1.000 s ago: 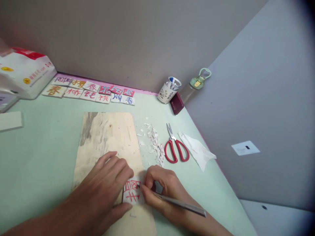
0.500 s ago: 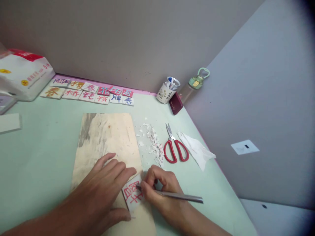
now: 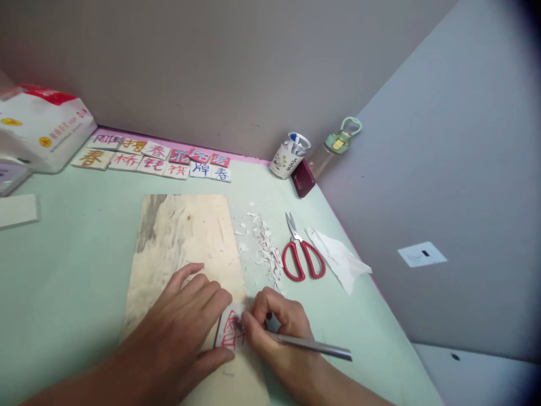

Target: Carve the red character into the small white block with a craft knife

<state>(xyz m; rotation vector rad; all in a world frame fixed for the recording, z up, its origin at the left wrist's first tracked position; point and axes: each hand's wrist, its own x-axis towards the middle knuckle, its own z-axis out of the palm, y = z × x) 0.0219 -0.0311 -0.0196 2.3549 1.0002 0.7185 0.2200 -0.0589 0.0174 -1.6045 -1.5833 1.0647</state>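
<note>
Fingers of the left hand lie flat, pinning the tile on the board; right hand, touching from the right, grips the knife, tip on the tile's face.

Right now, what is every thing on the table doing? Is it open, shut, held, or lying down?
Left hand: flat, pressing the small white tile.
Small white tile with red character: pinned on the pale wooden board.
Right hand: gripping the thin metal carving knife, tip on the tile.
Red-handled scissors: shut, lying flat.
White paper cup: upright.
Green-capped bottle: cap on, leaning.
</note>
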